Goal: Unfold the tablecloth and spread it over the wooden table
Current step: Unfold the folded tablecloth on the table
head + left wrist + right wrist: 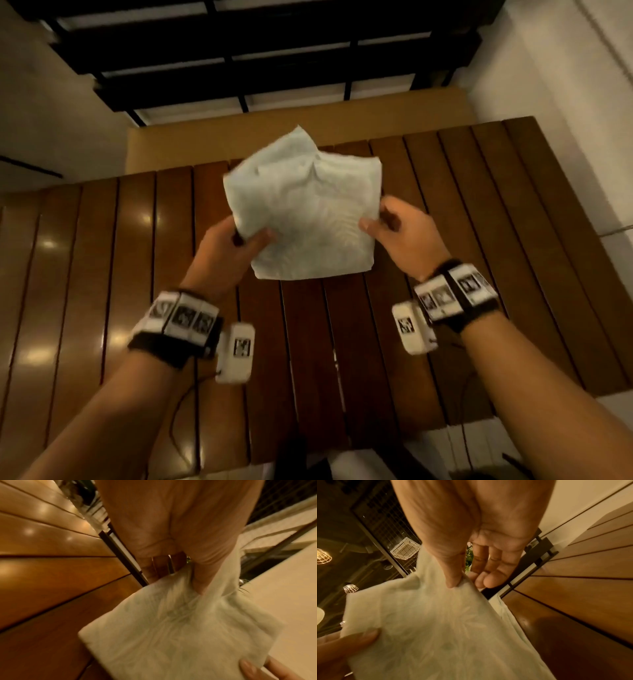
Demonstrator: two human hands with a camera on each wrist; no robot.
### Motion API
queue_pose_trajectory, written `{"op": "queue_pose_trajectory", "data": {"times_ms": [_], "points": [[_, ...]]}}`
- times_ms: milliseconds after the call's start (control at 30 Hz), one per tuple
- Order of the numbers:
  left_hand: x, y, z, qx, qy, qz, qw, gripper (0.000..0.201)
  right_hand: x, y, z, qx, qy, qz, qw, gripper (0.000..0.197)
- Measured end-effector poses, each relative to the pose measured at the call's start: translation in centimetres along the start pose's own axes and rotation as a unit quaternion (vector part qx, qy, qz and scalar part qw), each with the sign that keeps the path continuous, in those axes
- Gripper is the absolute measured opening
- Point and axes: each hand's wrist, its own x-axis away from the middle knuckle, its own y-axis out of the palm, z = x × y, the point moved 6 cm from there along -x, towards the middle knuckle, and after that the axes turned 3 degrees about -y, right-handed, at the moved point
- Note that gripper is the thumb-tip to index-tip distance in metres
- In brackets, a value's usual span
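A folded pale tablecloth (305,205) with a faint leaf pattern is held up above the slatted wooden table (342,342). My left hand (236,240) pinches its left edge, thumb on top of the cloth (180,635). At its right edge my right hand (394,222) pinches a corner between thumb and fingers (481,580). In the right wrist view the tablecloth (436,628) fills the lower half, and the left thumb presses on it at lower left. A top layer rises loosely at the far side.
The table's glossy brown slats (102,274) run away from me. A tan bench or ledge (239,126) lies beyond its far edge, under a dark barred railing (257,61). White floor (548,102) shows to the right.
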Motion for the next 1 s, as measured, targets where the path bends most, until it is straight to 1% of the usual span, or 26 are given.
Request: {"op": "queue_pose_trajectory", "data": {"times_ms": [33,67,100,133,167,200,233,267,300,333,367,400,433,467,500,567,633,700,767,833,867,933,967,1000], "points": [[2.3,-0.1,-0.7,-0.02,0.007,-0.019,1.0,0.03,2.5,-0.1,-0.1,-0.011,-0.005,0.001,1.0,0.009],[4.5,0.1,-2.0,-0.038,0.013,-0.042,0.998,0.033,4.9,0.0,0.1,-0.009,-0.01,0.009,1.0,0.013],[6.8,0.4,-3.0,-0.048,0.027,-0.064,0.996,0.037,7.3,0.1,0.5,-0.004,-0.014,0.02,1.0,0.025],[9.1,0.9,-3.7,-0.069,0.069,-0.089,0.991,0.037,9.6,0.5,1.0,0.0,-0.017,0.024,1.0,0.037],[11.3,1.7,-4.2,-0.127,0.144,-0.118,0.974,0.041,11.6,1.2,1.8,0.006,-0.009,0.014,1.0,0.045],[13.3,3.0,-5.3,-0.225,0.222,-0.142,0.938,0.048,13.4,2.2,2.8,0.018,0.013,-0.005,1.0,0.045],[15.0,4.8,-7.1,-0.314,0.269,-0.171,0.894,0.056,14.9,3.3,4.2,0.039,0.051,-0.031,0.997,0.043],[16.2,6.1,-9.0,-0.383,0.268,-0.195,0.862,0.061,16.2,4.5,5.7,0.071,0.095,-0.057,0.991,0.038],[17.0,7.3,-11.2,-0.425,0.233,-0.231,0.844,0.066,17.4,5.5,6.9,0.103,0.136,-0.079,0.982,0.033],[17.6,8.2,-13.0,-0.448,0.2,-0.275,0.827,0.07,18.4,6.4,8.0,0.125,0.17,-0.092,0.973,0.03],[18.2,8.9,-14.0,-0.448,0.195,-0.309,0.816,0.072,19.2,6.9,8.5,0.129,0.193,-0.091,0.968,0.027],[18.3,9.2,-14.2,-0.44,0.212,-0.322,0.811,0.072,19.7,7.1,8.6,0.123,0.209,-0.08,0.967,0.024],[18.1,9.3,-13.7,-0.43,0.233,-0.319,0.812,0.068,20.0,7.1,8.5,0.116,0.219,-0.067,0.966,0.021],[17.5,9.0,-12.6,-0.4,0.225,-0.314,0.831,0.063,20.1,7.1,7.9,0.105,0.227,-0.055,0.967,0.021],[16.5,8.6,-11.5,-0.374,0.206,-0.302,0.853,0.055,20.1,7.2,7.4,0.09,0.237,-0.042,0.967,0.024],[13.9,8.2,-8.8,-0.335,0.18,-0.272,0.884,0.043,20.3,7.6,6.3,0.056,0.264,-0.022,0.963,0.041],[10.6,8.6,-6.2,-0.297,0.157,-0.235,0.912,0.034,20.4,8.6,5.7,0.04,0.297,-0.023,0.954,0.059],[6.6,9.8,-3.5,-0.259,0.131,-0.192,0.937,0.03,20.0,9.6,5.4,0.046,0.322,-0.036,0.945,0.07],[2.2,11.9,-1.3,-0.233,0.079,-0.158,0.956,0.034,19.0,10.4,5.4,0.071,0.328,-0.046,0.941,0.071],[-1.9,14.2,0.4,-0.241,0.024,-0.13,0.961,0.05,18.1,11.3,5.3,0.099,0.315,-0.046,0.943,0.06],[-3.8,15.3,0.9,-0.256,-0.006,-0.12,0.959,0.062,17.8,11.6,5.5,0.104,0.311,-0.047,0.944,0.057],[-7.3,17.4,1.2,-0.299,-0.066,-0.11,0.946,0.083,17.4,11.9,6.2,0.102,0.295,-0.052,0.948,0.053],[-8.7,18.3,1.1,-0.32,-0.094,-0.103,0.937,0.088,17.2,11.9,6.6,0.097,0.286,-0.053,0.952,0.05],[-9.8,18.9,1.1,-0.334,-0.12,-0.089,0.931,0.088,17.0,11.7,7.0,0.088,0.282,-0.055,0.954,0.047]]}}
